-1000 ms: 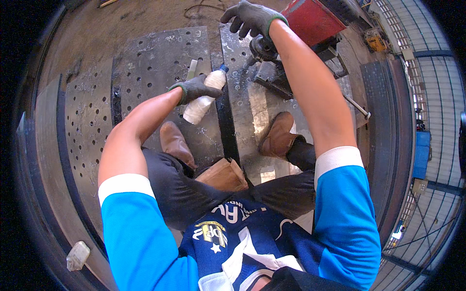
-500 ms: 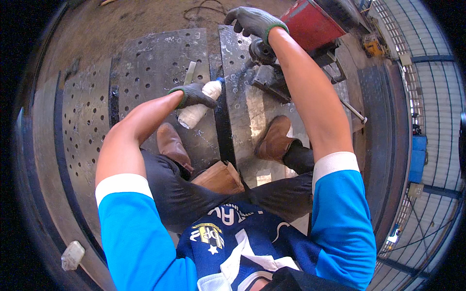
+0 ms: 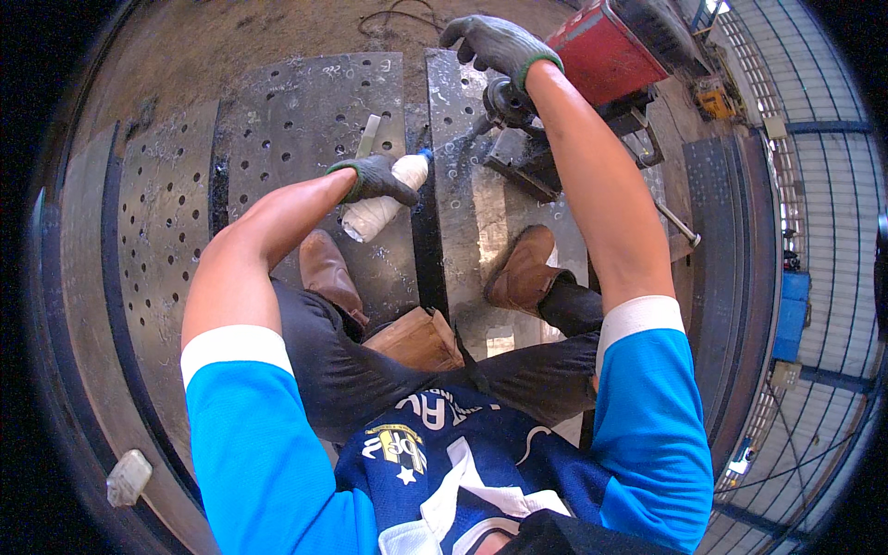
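My left hand [image 3: 375, 179], in a grey glove with a green cuff, is closed round a white plastic bottle [image 3: 372, 216]. The bottle is tilted, its blue nozzle [image 3: 425, 154] pointing toward the dark tool end of a red and black drilling machine [image 3: 606, 55]. My right hand [image 3: 495, 44], gloved the same way, is at the machine's left side, above a round dark part [image 3: 507, 100]. Its fingers are curled downward; whatever they hold is hidden beneath the glove. Under the machine lies a steel plate [image 3: 462, 213] with drilled holes and scattered metal shavings.
More perforated plates [image 3: 162, 203] lie side by side to the left, with dark gaps between. A pale flat strip [image 3: 368, 135] rests beyond my left hand. My boots [image 3: 523, 268] stand on the plates, a brown wooden block [image 3: 416, 340] between my legs. A cable [image 3: 398, 14] lies at the far edge.
The view has shifted slightly, so the machine and plates appear a little lower and to the right. Both hands keep their places by the bottle and the machine.
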`<state>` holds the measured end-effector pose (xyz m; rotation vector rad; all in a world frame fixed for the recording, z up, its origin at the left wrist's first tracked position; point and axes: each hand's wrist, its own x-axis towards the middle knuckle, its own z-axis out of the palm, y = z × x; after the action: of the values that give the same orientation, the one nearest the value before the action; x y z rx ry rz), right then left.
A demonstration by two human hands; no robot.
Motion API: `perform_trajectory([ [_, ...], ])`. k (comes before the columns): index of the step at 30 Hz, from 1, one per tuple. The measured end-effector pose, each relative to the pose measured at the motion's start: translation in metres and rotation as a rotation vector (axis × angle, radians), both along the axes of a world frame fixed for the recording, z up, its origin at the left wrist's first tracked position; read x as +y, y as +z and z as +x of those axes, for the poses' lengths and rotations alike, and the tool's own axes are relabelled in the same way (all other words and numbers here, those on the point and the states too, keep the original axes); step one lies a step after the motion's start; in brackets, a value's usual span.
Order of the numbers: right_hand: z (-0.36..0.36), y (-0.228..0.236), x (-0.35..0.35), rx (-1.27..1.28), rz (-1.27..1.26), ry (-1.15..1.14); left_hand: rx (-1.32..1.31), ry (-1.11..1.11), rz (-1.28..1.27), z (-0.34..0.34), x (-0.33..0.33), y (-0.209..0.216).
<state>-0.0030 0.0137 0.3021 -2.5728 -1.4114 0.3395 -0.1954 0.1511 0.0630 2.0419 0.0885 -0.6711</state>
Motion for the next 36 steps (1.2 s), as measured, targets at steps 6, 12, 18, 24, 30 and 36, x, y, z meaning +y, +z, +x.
perform_trajectory([
  [6,0.004,-0.004,0.000,-0.038,0.028,0.038,-0.041,-0.028,-0.084,0.004,-0.001,-0.014],
  [12,0.013,-0.014,-0.001,-0.095,0.073,0.081,-0.079,-0.010,0.005,0.005,-0.002,-0.010],
  [18,0.020,-0.024,-0.002,-0.201,0.114,0.108,0.069,0.152,-0.344,-0.008,-0.013,0.009],
  [24,0.011,-0.024,0.004,-0.297,0.071,0.014,0.104,0.156,-0.435,-0.021,-0.026,0.039],
  [30,0.004,-0.018,0.005,-0.137,0.037,-0.120,0.102,-0.012,-0.254,-0.020,-0.028,0.047],
  [36,0.001,-0.018,0.006,-0.177,0.069,-0.091,0.192,0.041,-0.262,-0.013,-0.025,0.026],
])
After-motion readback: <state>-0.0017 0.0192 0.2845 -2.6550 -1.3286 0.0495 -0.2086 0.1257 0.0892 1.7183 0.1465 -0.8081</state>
